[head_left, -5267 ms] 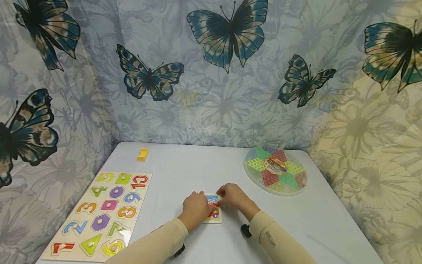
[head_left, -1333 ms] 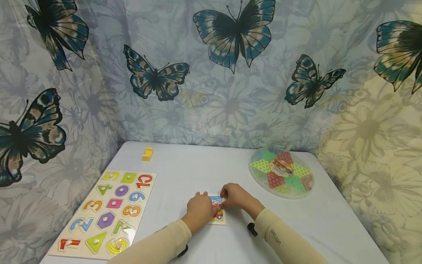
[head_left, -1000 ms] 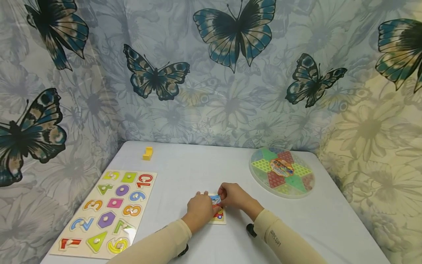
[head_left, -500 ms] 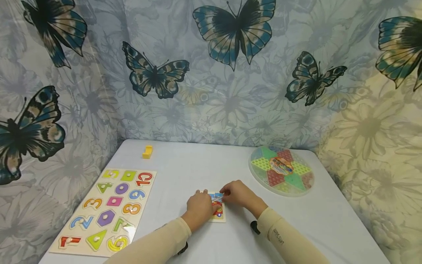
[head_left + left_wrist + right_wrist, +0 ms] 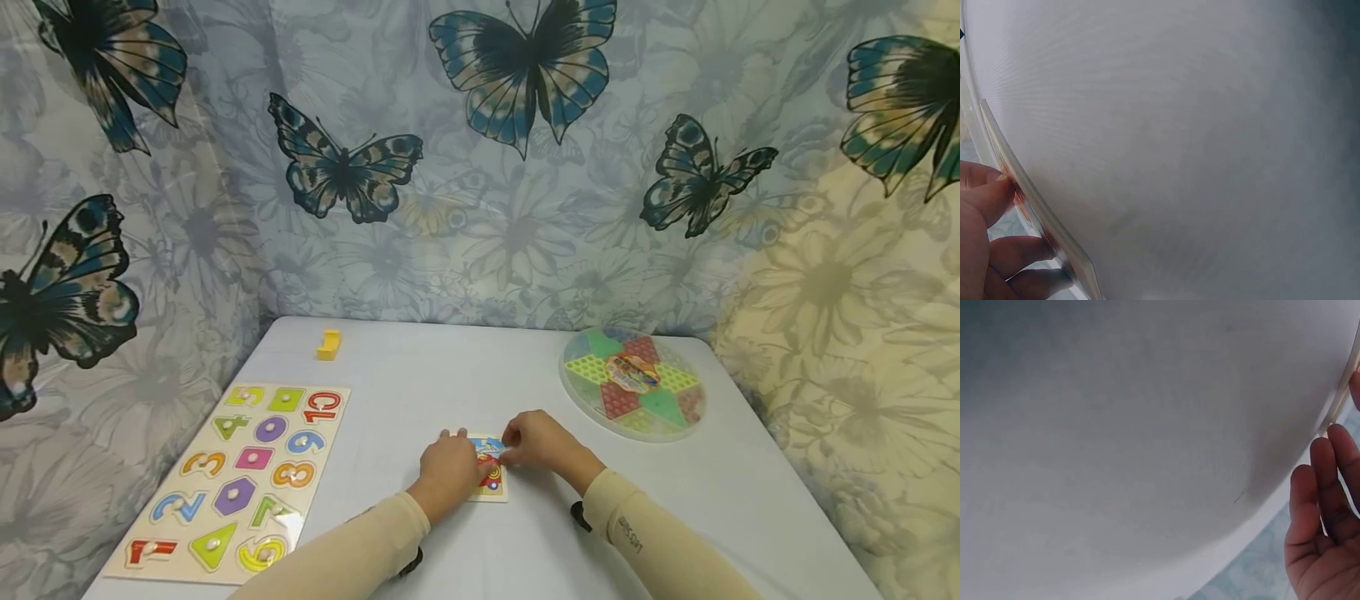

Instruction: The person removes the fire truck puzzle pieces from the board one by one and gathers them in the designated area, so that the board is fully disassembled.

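Note:
A small picture puzzle board (image 5: 491,498) lies on the white table, its blue and red picture showing between the hands. My left hand (image 5: 446,471) holds it from the left, thumb over the picture and fingers near the top edge. In the left wrist view, the board's side (image 5: 1054,225) shows, with thumb and fingertips against its face. My right hand (image 5: 543,446) is at the upper right, fingertips by the board's edge close to the blue part (image 5: 489,445). Its visible fingers (image 5: 1322,481) are extended in the right wrist view. The left hand covers the board's left side.
A large number-and-shape puzzle board (image 5: 303,492) lies at the left, partly beneath the left sleeve in view. A yellow block (image 5: 328,345) stands at the back left. A round Chinese checkers set (image 5: 633,383) lies at the back right. Patterned cloth hangs behind.
The blue piece at the right fingertips, raised and tilted across the picture moments ago, now lies flatter in the board's top part. The left hand keeps its place; the view shifts slightly.

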Available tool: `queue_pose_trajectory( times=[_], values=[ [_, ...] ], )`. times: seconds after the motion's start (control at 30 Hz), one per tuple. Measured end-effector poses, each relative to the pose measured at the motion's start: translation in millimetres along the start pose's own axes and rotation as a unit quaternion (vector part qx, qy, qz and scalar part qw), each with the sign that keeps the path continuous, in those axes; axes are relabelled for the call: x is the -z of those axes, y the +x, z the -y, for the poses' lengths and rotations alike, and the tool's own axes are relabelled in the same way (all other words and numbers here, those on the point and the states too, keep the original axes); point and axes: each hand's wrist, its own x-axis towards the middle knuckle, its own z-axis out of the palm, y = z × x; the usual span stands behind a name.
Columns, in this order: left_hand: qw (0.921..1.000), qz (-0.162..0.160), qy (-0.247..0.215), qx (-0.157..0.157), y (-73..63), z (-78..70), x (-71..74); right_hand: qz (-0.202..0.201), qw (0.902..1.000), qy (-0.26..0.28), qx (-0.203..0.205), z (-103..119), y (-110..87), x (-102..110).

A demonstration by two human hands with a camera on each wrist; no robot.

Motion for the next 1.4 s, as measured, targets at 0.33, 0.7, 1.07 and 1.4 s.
queue_pose_trajectory(
  times=[0.33, 0.7, 1.07, 1.4],
  values=[
    [0.9999, -0.004, 0.011, 0.001, -1.0, -0.7, -0.5, -0.001, 0.9997, -0.023, -0.013, 10.1, 0.7, -0.2],
    [0.9999, -0.007, -0.008, -0.013, -6.7, 2.0, 0.1, 0.004, 0.9994, 0.000, -0.035, -48.9, -40.3, 35.8],
    [0.9991, 0.005, 0.005, -0.042, -8.4, 4.9, 1.0, -0.009, 0.9997, -0.011, -0.021, -111.9, -88.5, 70.0],
    [0.9963, -0.025, -0.079, -0.024, -8.1, 4.5, -3.9, -0.001, 0.9994, -0.016, -0.032, -121.7, -87.6, 70.6]
  ],
)
